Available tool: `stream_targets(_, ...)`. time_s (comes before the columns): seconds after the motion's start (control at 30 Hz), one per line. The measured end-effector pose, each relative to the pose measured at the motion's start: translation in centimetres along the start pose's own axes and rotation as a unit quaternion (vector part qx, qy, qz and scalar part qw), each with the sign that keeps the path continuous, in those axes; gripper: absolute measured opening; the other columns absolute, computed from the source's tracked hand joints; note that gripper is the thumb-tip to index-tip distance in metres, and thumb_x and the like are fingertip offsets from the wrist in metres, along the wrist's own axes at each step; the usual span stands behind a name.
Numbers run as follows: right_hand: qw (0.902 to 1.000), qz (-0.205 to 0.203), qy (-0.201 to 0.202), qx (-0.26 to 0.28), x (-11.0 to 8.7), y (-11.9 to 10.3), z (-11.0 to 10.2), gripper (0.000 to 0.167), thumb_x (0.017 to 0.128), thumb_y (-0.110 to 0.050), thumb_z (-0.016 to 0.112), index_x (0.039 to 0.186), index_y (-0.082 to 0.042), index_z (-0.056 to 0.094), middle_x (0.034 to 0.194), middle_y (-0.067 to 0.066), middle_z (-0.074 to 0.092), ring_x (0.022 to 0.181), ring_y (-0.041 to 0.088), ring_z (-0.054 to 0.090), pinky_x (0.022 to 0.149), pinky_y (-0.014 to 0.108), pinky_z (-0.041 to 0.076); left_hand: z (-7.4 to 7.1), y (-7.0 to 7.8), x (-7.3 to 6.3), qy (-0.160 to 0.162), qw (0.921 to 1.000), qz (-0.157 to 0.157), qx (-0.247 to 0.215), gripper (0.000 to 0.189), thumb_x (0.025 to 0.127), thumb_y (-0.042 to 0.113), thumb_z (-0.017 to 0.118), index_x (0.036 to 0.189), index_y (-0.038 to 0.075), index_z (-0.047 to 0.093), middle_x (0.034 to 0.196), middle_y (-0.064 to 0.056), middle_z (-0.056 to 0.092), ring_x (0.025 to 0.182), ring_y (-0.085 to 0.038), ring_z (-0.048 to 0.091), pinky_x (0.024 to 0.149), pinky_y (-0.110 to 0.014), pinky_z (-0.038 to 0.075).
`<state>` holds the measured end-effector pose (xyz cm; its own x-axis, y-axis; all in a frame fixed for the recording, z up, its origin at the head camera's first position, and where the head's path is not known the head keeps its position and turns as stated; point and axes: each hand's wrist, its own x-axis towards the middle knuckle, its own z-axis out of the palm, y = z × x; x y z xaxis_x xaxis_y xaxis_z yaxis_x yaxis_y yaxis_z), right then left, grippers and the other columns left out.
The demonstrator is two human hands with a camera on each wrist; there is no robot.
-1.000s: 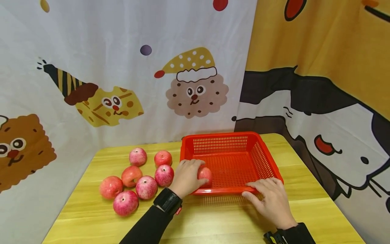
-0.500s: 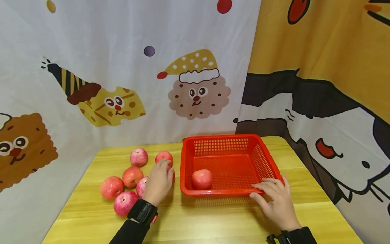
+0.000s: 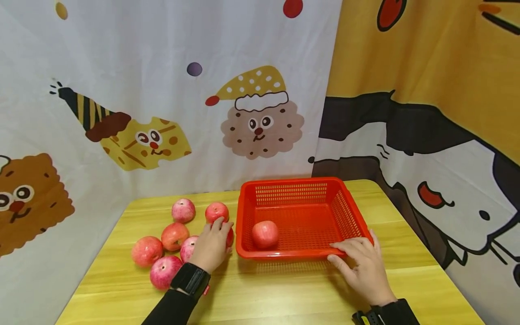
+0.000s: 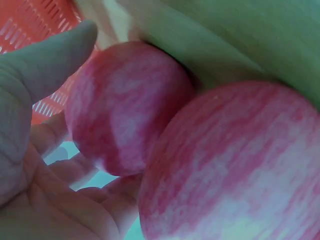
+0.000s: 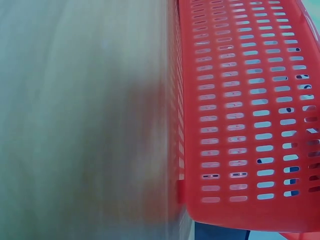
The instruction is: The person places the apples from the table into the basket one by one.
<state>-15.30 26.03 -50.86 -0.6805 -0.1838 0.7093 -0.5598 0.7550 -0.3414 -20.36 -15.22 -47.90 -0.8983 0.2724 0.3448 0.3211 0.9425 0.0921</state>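
My left hand [image 3: 211, 247] reaches over the group of apples on the table and holds a red apple [image 4: 127, 107] close to the basket. In the left wrist view the thumb lies at its upper side and the fingers curl beneath it. A second streaked apple [image 4: 240, 170] sits right beside it. My right hand [image 3: 363, 266] rests on the front right corner of the red plastic basket [image 3: 292, 254], fingers over the rim and thumb on the outside. One apple [image 3: 265, 234] lies inside the basket at the front left. The right wrist view shows the slotted basket wall without the hand.
Several more apples lie left of the basket, among them a pale red one [image 3: 147, 251], a dark streaked one [image 3: 165, 272] and one at the back [image 3: 183, 211]. A printed curtain [image 3: 162, 54] hangs behind the wooden table [image 3: 284, 298].
My left hand has let go of an apple in the basket and moved left to another apple on the table. My right hand stays at the basket's corner, its fingers slightly shifted.
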Motion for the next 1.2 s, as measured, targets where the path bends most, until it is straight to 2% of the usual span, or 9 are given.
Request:
stream_targets(0.2,1.0000,0.003,-0.007,-0.003,-0.1,0.0,0.1,0.034,0.081,-0.030,0.091,0.111,-0.018,0.082,0.101,0.002,0.079,0.102,0.023,0.059,0.133,0.064,0.009,0.6,0.1,0.3,-0.019,0.9998,0.009,0.003,0.071,0.071,0.019,0.100,0.133,0.008,0.067,0.128,-0.022,0.067,0.095,-0.043,0.066,0.078,-0.053,0.065)
stream_targets(0.3,1.0000,0.002,-0.003,-0.005,-0.1,0.0,0.2,0.034,0.080,-0.030,0.090,0.111,-0.019,0.082,0.101,0.002,0.079,0.102,0.023,0.059,0.132,0.066,0.011,0.6,0.2,0.6,-0.032,0.9994,0.009,-0.009,0.072,0.071,0.021,0.100,0.134,0.009,0.067,0.126,-0.021,0.067,0.096,-0.041,0.065,0.080,-0.051,0.065)
stream_targets(0.43,1.0000,0.003,-0.003,-0.006,-0.2,0.0,0.3,0.034,0.080,-0.030,0.091,0.111,-0.020,0.082,0.100,0.000,0.079,0.102,0.022,0.059,0.130,0.069,0.014,0.2,0.3,0.7,-0.028,0.9989,0.003,-0.038,0.073,0.073,0.024,0.100,0.135,0.007,0.066,0.127,-0.022,0.066,0.100,-0.042,0.064,0.082,-0.054,0.064)
stream_targets(0.53,1.0000,0.003,-0.003,-0.006,-0.2,0.1,0.4,0.034,0.080,-0.030,0.091,0.111,-0.021,0.082,0.099,-0.001,0.079,0.101,0.021,0.059,0.129,0.070,0.014,-0.8,0.4,0.9,-0.003,0.9987,0.000,-0.051,0.073,0.075,0.022,0.098,0.138,0.006,0.064,0.131,-0.023,0.064,0.104,-0.045,0.064,0.084,-0.056,0.064)
stream_targets(0.7,0.9999,-0.004,0.006,-0.008,-0.3,0.3,0.4,0.032,0.082,-0.032,0.090,0.110,-0.021,0.082,0.099,-0.001,0.079,0.100,0.021,0.059,0.129,0.069,0.015,-4.1,0.7,2.0,0.052,0.9966,-0.021,-0.061,0.074,0.078,0.020,0.097,0.142,0.007,0.061,0.137,-0.024,0.061,0.112,-0.048,0.063,0.088,-0.058,0.063)
stream_targets(0.8,0.9999,-0.007,0.010,-0.009,-0.2,0.3,0.2,0.032,0.082,-0.032,0.090,0.110,-0.020,0.082,0.099,0.000,0.079,0.100,0.022,0.059,0.129,0.070,0.015,-5.7,1.7,3.0,0.075,0.9911,-0.028,-0.106,0.075,0.080,0.023,0.096,0.144,0.008,0.060,0.140,-0.023,0.060,0.117,-0.047,0.063,0.096,-0.059,0.062)
stream_targets(0.87,0.9999,-0.005,0.010,-0.009,-0.1,0.4,0.1,0.032,0.081,-0.032,0.090,0.110,-0.020,0.082,0.099,0.001,0.079,0.100,0.022,0.059,0.129,0.070,0.015,-6.0,2.7,3.7,0.080,0.9859,-0.019,-0.146,0.075,0.081,0.024,0.095,0.145,0.009,0.060,0.142,-0.021,0.059,0.122,-0.044,0.062,0.100,-0.058,0.061)
stream_targets(1.03,1.0000,0.004,0.002,-0.008,0.0,0.3,0.0,0.034,0.079,-0.030,0.091,0.110,-0.021,0.083,0.101,0.000,0.080,0.100,0.022,0.059,0.132,0.065,0.012,-4.6,5.3,5.5,0.067,0.9763,0.011,-0.206,0.074,0.084,0.024,0.093,0.148,0.013,0.056,0.146,-0.017,0.055,0.128,-0.040,0.059,0.103,-0.056,0.060)
stream_targets(1.2,1.0000,0.004,0.002,-0.006,-0.3,0.1,0.3,0.033,0.080,-0.031,0.091,0.110,-0.021,0.083,0.099,-0.001,0.080,0.099,0.022,0.059,0.130,0.068,0.014,-1.9,6.6,6.7,0.043,0.9803,0.020,-0.192,0.073,0.086,0.025,0.091,0.148,0.014,0.053,0.150,-0.016,0.052,0.131,-0.039,0.057,0.110,-0.053,0.057)
